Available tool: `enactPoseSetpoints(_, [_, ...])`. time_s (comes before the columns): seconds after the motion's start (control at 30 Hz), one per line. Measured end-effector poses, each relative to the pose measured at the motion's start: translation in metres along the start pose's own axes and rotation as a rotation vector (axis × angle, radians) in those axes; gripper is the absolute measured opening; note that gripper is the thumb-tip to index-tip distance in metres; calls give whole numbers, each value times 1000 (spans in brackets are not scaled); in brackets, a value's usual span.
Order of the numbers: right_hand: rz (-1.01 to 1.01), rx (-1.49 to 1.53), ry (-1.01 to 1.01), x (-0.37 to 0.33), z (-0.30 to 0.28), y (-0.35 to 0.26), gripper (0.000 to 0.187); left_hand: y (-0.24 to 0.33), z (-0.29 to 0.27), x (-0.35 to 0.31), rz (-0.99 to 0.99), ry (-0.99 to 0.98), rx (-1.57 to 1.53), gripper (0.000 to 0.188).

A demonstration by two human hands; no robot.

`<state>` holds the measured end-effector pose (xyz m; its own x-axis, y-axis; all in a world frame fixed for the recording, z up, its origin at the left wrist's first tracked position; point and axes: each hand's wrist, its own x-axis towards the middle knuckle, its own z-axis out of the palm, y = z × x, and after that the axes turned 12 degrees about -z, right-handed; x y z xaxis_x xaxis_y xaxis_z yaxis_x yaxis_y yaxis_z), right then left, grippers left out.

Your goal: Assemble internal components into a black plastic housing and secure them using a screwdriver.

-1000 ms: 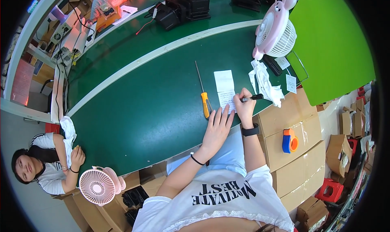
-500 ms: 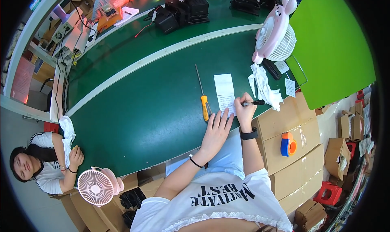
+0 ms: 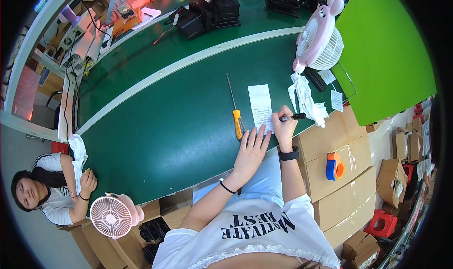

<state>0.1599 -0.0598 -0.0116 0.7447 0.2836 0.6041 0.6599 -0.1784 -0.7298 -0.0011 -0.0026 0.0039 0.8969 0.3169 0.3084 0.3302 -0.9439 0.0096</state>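
**Written Sheet Kept Under Pen at Green Bench**

A white sheet [image 3: 259,97] is laid near the edge of the green table [image 3: 188,123], in front of the person. Its upper part is left blank; its lower part is covered with rows of small dark writing, too fine to be read. A black pen [image 3: 299,116] is gripped in the closed right hand [image 3: 284,131], which is placed at the sheet's right edge. The left hand [image 3: 252,151] is held open, palm down, with its fingers spread and some fingertips rested on the sheet's lower part.

An orange-handled screwdriver [image 3: 238,125] is set just left of the sheet, its shaft pointed away from the person. To the right, a crumpled white cloth [image 3: 310,101] is seen near the pen. Beyond it, two small white cards, one nearer [image 3: 336,100] and one farther [image 3: 326,76], are marked with tiny, illegible print. Large black lettering is carried across the person's white shirt [image 3: 257,238]. A pink-and-white fan [image 3: 325,38] is stood at the table's far right.
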Motion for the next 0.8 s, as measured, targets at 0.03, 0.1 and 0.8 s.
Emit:
enactPoseSetpoints(0.03, [2, -1, 1, 0, 0, 1, 27, 0, -1, 0, 1, -1, 3, 53])
enactPoseSetpoints(0.1, [4, -1, 1, -1, 1, 1, 27, 1, 1, -1, -13, -9, -10, 56])
enactPoseSetpoints(0.8, [30, 48, 56, -2, -1, 2, 27, 1, 1, -1, -24, -17, -24, 58])
